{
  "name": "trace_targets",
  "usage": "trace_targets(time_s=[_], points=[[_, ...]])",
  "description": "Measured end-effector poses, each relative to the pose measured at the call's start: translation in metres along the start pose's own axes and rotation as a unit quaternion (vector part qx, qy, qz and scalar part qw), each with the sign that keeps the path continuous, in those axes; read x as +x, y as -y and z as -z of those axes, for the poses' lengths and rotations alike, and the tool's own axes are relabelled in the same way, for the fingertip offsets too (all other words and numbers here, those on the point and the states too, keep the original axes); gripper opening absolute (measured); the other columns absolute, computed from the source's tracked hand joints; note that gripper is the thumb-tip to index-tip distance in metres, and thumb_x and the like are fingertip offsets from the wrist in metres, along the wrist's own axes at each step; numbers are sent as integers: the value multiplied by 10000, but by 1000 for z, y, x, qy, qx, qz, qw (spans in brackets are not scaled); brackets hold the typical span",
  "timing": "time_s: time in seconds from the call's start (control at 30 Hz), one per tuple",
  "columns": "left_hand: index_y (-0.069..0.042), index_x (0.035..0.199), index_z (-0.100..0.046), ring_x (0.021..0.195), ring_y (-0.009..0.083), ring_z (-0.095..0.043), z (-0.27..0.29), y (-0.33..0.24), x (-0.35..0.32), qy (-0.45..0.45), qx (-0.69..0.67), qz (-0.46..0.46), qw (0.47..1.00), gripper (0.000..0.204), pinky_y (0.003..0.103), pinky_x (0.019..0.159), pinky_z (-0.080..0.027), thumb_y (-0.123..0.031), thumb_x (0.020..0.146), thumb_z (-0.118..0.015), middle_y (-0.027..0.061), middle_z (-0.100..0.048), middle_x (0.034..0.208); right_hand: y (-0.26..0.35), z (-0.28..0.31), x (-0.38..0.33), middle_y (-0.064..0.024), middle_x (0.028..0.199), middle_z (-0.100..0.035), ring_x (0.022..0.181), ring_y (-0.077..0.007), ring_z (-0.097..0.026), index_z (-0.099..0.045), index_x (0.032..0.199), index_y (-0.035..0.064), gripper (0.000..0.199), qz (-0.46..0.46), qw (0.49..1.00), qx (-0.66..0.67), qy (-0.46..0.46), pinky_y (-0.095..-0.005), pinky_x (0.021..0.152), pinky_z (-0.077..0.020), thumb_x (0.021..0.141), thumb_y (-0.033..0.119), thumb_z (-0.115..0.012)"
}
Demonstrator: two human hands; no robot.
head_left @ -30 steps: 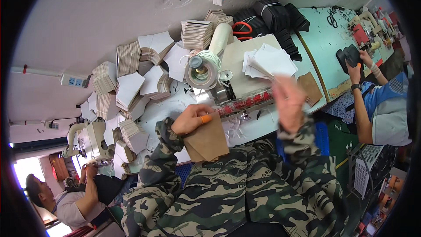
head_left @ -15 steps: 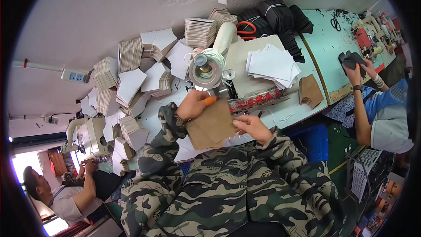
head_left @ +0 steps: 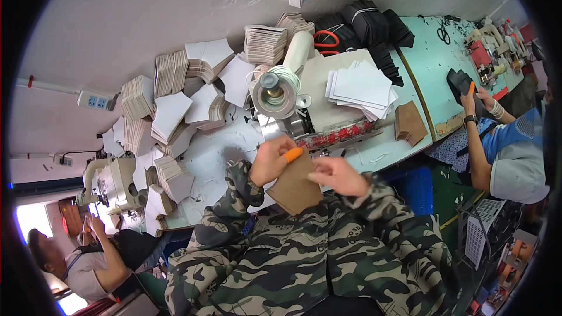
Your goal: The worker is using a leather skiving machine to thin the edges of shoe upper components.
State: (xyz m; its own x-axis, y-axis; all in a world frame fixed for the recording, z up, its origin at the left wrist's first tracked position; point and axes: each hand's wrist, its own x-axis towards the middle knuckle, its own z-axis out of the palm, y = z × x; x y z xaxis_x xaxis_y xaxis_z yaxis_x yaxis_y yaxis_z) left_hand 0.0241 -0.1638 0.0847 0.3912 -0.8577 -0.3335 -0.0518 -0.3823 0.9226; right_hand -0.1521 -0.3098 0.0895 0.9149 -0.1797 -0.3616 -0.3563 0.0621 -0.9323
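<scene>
My left hand [head_left: 275, 161], an orange cover on one finger, grips a few brown flat pieces [head_left: 297, 192] by their upper left edge, above my lap. The pieces overlap and look like stiff sheet with angled corners. At their right edge is my right hand [head_left: 341, 177], its thumb and fingertips pinched together, slightly blurred. Whatever lies between those fingertips is too small to make out. Just beyond both hands stands a sewing machine [head_left: 298, 90] with a round handwheel-like top and white cord around it.
Stacks of white-faced pieces [head_left: 172, 111] crowd the table's left. Loose white pieces [head_left: 360, 85] lie on the machine bed, brown pieces [head_left: 411, 124] to its right. Black bundles [head_left: 366, 20] and red-handled scissors [head_left: 326, 40] sit behind. A blue crate [head_left: 414, 190] stands below; co-workers sit at both sides.
Both hands have drawn the brown pieces back from the machine toward my body and turned them. My right hand has shifted from the pieces' lower right to their upper right edge.
</scene>
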Motion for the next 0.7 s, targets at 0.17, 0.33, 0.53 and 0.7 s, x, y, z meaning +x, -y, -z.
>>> trace_targets(time_s=[0.17, 0.33, 0.53, 0.7], points=[[3, 1013, -617, 647, 95, -603, 4, 5, -10, -91, -4, -139, 986, 178, 276, 592, -499, -135, 903, -632, 53, -653, 728, -13, -18, 15, -54, 917, -680, 808, -76, -614, -603, 1073, -45, 196, -44, 974, 223, 16, -222, 712, -483, 929, 87, -594], [32, 1014, -645, 545, 155, -584, 36, -7, -8, 26, -32, 122, 992, 238, 330, 542, -482, -173, 898, -611, 102, -644, 689, -20, -23, 20, -51, 875, -679, 756, -76, -604, -628, 1038, -44, 224, -59, 980, 188, 20, -226, 668, -482, 907, 139, -635], [48, 880, -689, 507, 95, -461, 43, -5, 6, -59, 178, 75, 979, 290, 312, 481, -393, -234, 887, -626, 31, -563, 584, -26, -16, 19, -51, 894, -675, 757, -100, -624, -630, 1071, -25, 252, -116, 970, 212, 23, -250, 646, -516, 907, 166, -643], [45, 832, -688, 540, 151, -531, 43, -7, 25, -50, 182, 92, 978, 297, 329, 527, -434, -241, 874, -617, 92, -595, 597, -21, -14, 13, -56, 937, -669, 784, -113, -630, -622, 1113, -23, 265, -118, 955, 273, 14, -261, 658, -529, 916, 153, -631]])
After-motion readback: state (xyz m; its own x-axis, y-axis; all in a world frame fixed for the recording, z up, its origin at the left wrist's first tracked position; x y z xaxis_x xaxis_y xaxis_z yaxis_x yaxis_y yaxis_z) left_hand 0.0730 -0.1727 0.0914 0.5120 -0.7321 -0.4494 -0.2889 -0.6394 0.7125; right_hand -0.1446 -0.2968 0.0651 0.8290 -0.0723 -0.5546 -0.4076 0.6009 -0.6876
